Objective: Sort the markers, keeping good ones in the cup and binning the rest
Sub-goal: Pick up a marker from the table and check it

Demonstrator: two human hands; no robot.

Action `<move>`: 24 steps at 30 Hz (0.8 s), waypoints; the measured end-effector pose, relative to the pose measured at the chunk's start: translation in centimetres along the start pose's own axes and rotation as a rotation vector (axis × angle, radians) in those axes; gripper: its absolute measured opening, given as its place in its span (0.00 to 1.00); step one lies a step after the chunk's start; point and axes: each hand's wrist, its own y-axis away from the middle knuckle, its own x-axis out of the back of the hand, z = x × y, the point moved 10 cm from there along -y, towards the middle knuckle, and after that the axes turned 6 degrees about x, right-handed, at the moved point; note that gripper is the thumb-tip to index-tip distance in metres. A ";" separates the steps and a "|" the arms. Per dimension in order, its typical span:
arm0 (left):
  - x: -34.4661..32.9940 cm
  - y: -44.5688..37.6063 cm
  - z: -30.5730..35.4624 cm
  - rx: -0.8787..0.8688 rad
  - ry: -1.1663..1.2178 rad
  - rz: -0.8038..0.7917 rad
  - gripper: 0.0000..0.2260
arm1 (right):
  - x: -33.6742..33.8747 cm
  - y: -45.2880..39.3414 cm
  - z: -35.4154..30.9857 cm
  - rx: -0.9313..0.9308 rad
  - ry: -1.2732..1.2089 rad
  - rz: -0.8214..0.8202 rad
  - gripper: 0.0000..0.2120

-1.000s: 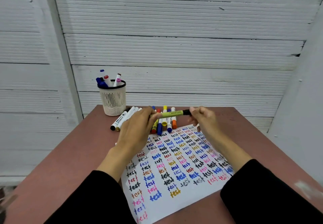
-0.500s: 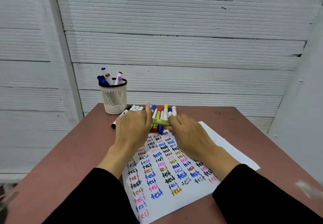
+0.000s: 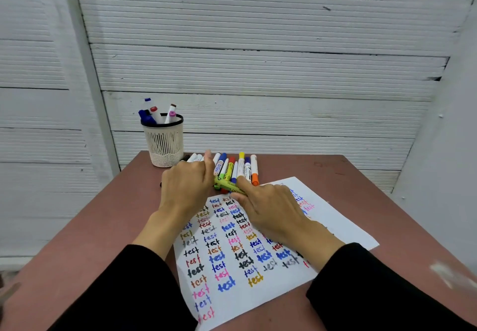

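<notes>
Roughly midway, by the look of it: a few markers are already stood in the white mesh cup (image 3: 164, 141) at the reddish-brown table's (image 3: 85, 232) far left corner, while a row of capped markers (image 3: 238, 168) is still laid out along the far edge. A yellow-green highlighter (image 3: 228, 185) is gripped by both the left hand (image 3: 186, 188) and right hand (image 3: 268, 208) over the scribbled white test sheet (image 3: 232, 258). No bin is seen.

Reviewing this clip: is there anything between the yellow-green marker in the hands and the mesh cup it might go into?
Only the left hand itself. It lies between the yellow-green marker and the mesh cup; the right hand pinches the marker's other end. The bare table shows nothing else on that path. No bin is in view.
</notes>
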 end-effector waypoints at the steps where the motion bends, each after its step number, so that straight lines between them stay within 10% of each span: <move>1: 0.1 0.1 0.2 -0.008 -0.003 0.012 0.34 | -0.1 0.0 0.4 -0.031 -0.040 -0.021 0.16; 6: -2.0 0.2 0.2 0.071 0.082 -0.147 0.30 | 0.6 0.2 3.9 -0.342 -0.492 0.050 0.20; 16: -6.6 2.6 1.9 0.125 0.563 -0.697 0.17 | -0.4 3.7 12.2 -1.002 -1.776 0.756 0.26; 24: -6.4 1.6 0.8 0.400 0.899 -0.637 0.15 | -1.4 5.2 12.8 -1.142 -1.496 0.454 0.14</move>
